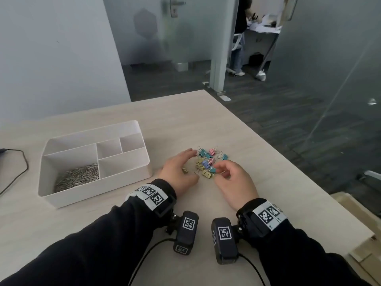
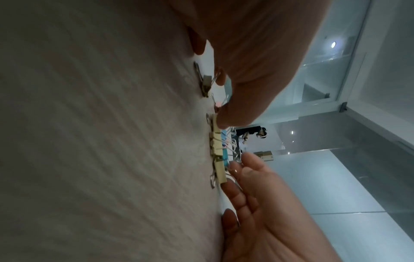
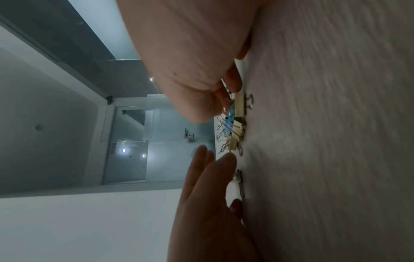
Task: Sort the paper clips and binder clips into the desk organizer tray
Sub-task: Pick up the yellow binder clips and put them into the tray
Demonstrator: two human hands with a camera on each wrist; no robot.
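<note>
A white organizer tray (image 1: 93, 196) stands left of my hands, with a heap of silver paper clips (image 1: 78, 178) in its near-left compartment. Its other compartments look empty. Coloured binder clips (image 1: 206, 162) lie in a loose pile on the table. My left hand (image 1: 193, 165) lies open along the pile's left side, fingers straight. One yellow clip (image 1: 185, 170) lies apart beside its palm, also seen in the left wrist view (image 2: 206, 83). My right hand (image 1: 218, 169) is curled at the pile's near right edge, thumb and forefinger pinching a blue clip's wire handle (image 3: 226, 110).
The table's right edge (image 1: 288, 172) runs diagonally close behind the pile, with dark floor beyond. A black cable (image 1: 21, 168) lies at the far left. A person stands beyond the glass partition (image 1: 239, 48). Bare tabletop lies between the tray and the pile.
</note>
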